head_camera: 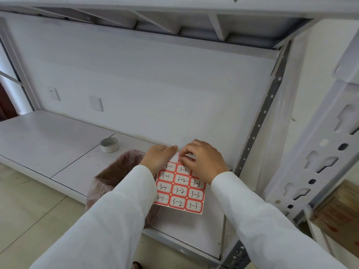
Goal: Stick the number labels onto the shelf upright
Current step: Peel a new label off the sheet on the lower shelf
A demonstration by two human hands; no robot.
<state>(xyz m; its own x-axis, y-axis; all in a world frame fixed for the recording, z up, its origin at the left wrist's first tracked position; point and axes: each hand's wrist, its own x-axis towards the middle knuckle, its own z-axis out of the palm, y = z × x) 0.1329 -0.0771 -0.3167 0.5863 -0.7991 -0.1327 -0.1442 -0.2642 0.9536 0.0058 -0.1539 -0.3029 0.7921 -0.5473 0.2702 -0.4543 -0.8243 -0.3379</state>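
Nearest, two white sleeves reaching forward over pale floor tiles and the grey front lip of the lower shelf. Just beyond the sleeves, a sheet of number labels, red-bordered and handwritten 3-1, 3-2, 3-3 in columns, held above the white shelf board at its right end. Left hand gripping the sheet's upper left part, thumb stretched along the top edge. Right hand with fingers curled, pinching at one label near the sheet's top edge; whether that label is lifted off the backing, impossible to tell. To the left of the sheet and below the left sleeve, a bin lined with a pinkish plastic bag, standing against the shelf front. Farther back on the shelf board, left of the hands, a roll of white tape lying flat, well apart from the sheet. At right, close by, a white perforated shelf upright with keyhole slots; behind it a second, grey upright rising at the shelf's back corner. Low at the right edge, something brown and wooden, blurred. At the back, a white wall with a socket and a blank cover plate. Overhead, the ribbed underside of the next shelf.
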